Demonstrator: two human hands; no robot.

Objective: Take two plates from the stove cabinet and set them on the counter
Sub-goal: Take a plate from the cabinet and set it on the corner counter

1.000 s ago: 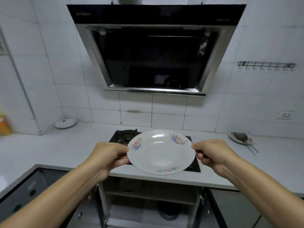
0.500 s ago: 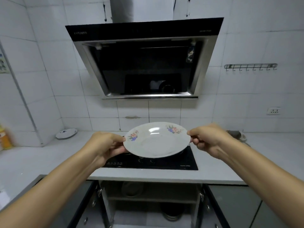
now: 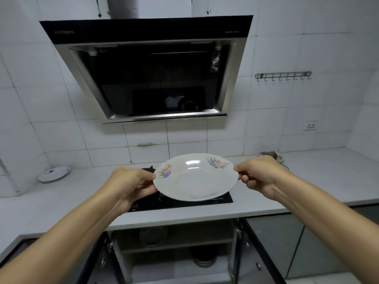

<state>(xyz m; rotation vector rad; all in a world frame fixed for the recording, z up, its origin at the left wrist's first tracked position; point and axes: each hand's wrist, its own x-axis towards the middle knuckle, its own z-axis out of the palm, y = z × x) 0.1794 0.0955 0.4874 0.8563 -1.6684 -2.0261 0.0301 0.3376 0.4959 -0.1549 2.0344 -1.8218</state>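
White tiled walls and a pale counter (image 3: 51, 201) ring the black stove (image 3: 217, 200); its cabinet (image 3: 176, 249) stands open at 6 o'clock. Left hand (image 3: 131, 182) and right hand (image 3: 259, 174) pinch opposite rims of a floral plate (image 3: 195, 177) above the stove; since half a second ago the plate has tilted flatter and shifted right; another plate (image 3: 55, 173) sits at 9 o'clock.

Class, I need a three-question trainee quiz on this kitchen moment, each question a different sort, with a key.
1. True or false: the floral plate rests on the counter.
2. Which hands grip its rim? A left only, B right only, C both.
3. Fill in: the cabinet doors under the stove are ____.

Key: 1 false, it is held above the stove. 2 C, left hand and right hand. 3 open.
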